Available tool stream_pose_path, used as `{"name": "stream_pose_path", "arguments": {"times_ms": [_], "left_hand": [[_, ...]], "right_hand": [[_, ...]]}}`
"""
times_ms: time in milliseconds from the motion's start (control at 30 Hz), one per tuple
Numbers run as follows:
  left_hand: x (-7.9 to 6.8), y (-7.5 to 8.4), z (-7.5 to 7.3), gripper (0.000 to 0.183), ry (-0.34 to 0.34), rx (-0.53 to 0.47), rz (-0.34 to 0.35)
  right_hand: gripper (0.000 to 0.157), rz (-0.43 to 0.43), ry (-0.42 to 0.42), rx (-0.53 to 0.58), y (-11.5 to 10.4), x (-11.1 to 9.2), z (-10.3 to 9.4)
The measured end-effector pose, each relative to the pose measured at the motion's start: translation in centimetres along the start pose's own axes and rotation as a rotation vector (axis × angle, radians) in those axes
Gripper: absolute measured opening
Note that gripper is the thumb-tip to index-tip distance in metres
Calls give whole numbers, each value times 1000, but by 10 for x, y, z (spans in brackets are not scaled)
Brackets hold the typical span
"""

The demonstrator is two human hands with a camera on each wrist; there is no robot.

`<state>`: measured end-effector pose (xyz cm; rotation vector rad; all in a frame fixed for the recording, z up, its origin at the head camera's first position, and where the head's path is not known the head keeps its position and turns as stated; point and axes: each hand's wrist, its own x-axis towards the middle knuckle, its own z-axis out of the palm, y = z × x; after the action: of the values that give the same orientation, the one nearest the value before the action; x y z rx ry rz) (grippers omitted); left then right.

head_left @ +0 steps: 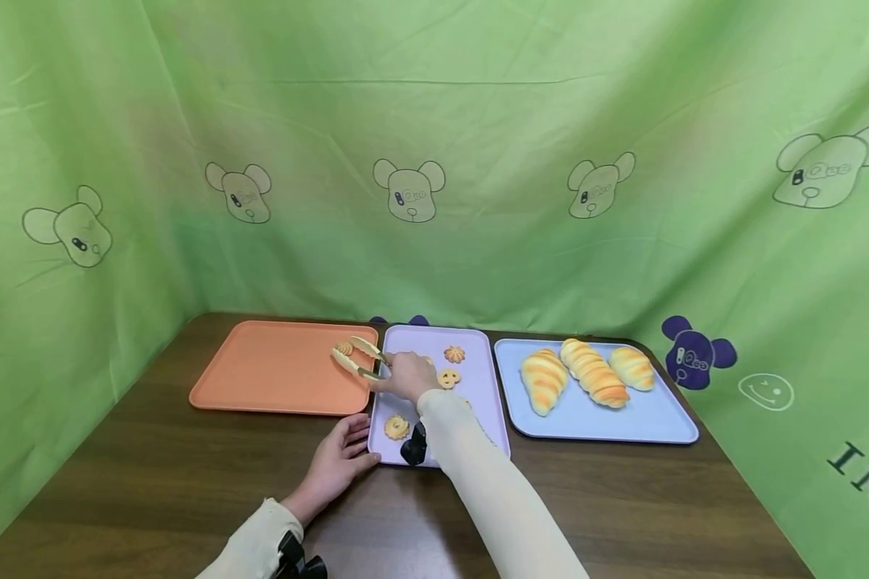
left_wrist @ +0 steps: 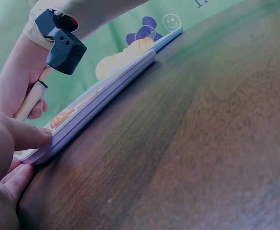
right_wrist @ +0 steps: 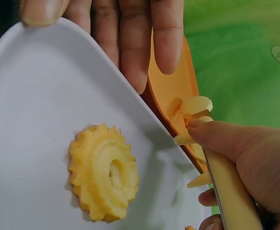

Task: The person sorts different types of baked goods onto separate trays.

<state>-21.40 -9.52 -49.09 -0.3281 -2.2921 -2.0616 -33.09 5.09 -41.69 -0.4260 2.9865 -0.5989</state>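
Tongs (head_left: 348, 363) reach over the orange tray (head_left: 275, 370), a cookie (head_left: 343, 348) between their tips; our right hand (head_left: 409, 376) clamps its fingers on them, and our left hand (head_left: 339, 457) pinches the purple tray (head_left: 479, 374) at its corner.

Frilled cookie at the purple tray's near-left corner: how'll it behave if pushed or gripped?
The cookie lies flat and low: probably slides rather than rolls. Toothed all round, it should give the tongs some bite. The purple tray looks smooth, so a nudge may skid it.
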Motion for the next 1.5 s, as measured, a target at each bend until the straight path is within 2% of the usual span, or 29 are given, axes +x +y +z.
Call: {"name": "stream_pose_path", "arguments": {"times_ms": [333, 467, 733, 1033, 1133, 1333, 1500], "left_hand": [[-1, -2, 0, 58, 10, -2, -13], [-2, -3, -1, 58, -2, 32, 15], [-1, 0, -1, 58, -1, 2, -11], [-1, 1, -1, 57, 1, 12, 11], [-1, 1, 0, 57, 6, 3, 16], [0, 1, 0, 58, -1, 7, 12], [-1, 1, 0, 58, -1, 15, 8]], "right_hand": [[59, -31, 46, 84, 2, -4, 3], [64, -41, 62, 112, 3, -5, 1], [72, -50, 58, 115, 6, -12, -9], [69, -52, 88, 114, 21, -19, -17], [72, -40, 98, 109, 25, -22, -20], [74, 26, 74, 168, 35, -28, -24], [75, 32, 82, 111, 45, -32, -26]]}}
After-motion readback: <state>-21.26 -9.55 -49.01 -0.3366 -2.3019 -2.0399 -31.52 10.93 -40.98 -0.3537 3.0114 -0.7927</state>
